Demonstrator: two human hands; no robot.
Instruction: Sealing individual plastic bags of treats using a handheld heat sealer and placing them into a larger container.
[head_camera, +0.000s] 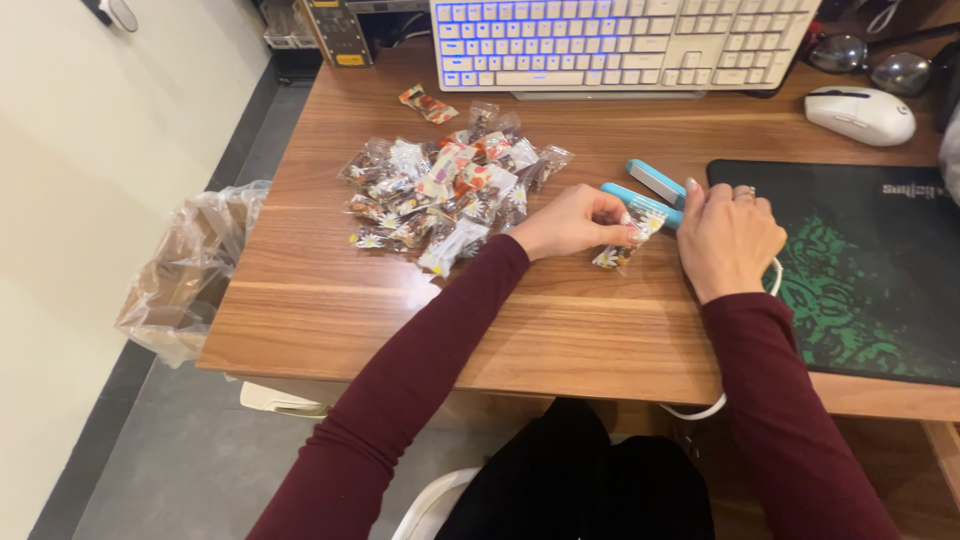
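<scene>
Your left hand (575, 220) pinches a small clear candy bag (628, 242) with daisy prints; it lies on the wooden counter (560, 320), right between your two hands; its long side runs slanted, from low left up toward the blue sealer (645, 203); your right hand (728, 240) is curled shut over that sealer's near end, so that part is hidden; the left hand is closer to the bag; a pile of wrapped candies (445, 190) sits just left; the bag's top edge is hard to see.
</scene>
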